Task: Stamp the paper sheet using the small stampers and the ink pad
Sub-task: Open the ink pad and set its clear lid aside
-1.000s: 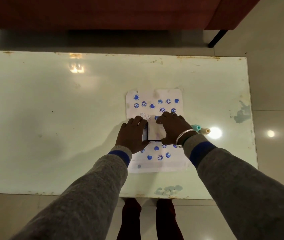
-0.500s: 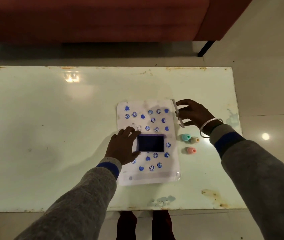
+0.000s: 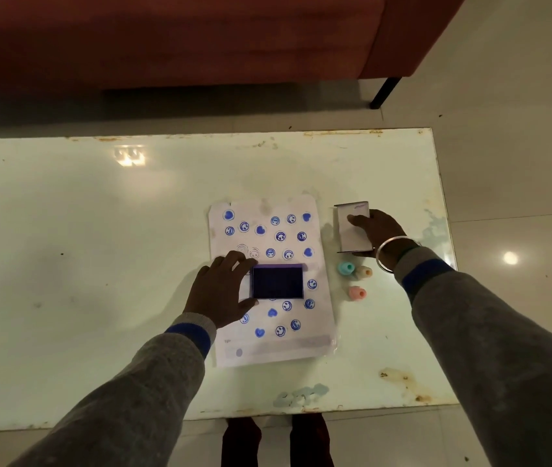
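A white paper sheet (image 3: 267, 348) with several blue heart and smiley prints lies on the table. The uncovered ink pad (image 3: 277, 281), dark blue, rests on the sheet's middle. My left hand (image 3: 220, 288) grips its left side. My right hand (image 3: 377, 230) holds the pad's grey lid (image 3: 352, 227) flat on the table, right of the sheet. Three small stampers lie between sheet and right wrist: a teal stamper (image 3: 346, 268), a beige stamper (image 3: 364, 272) and a pink stamper (image 3: 356, 293).
The table is a glossy pale-green glass table (image 3: 99, 264) with rust-marked edges. A red sofa (image 3: 200, 38) stands beyond the far edge, its black leg (image 3: 384, 92) on the tiled floor. My feet (image 3: 274, 439) show below the near edge.
Both hands were together on the closed pad. The right hand took the lid off, carried it to the right and laid it flat on the table. The left hand stays on the pad.
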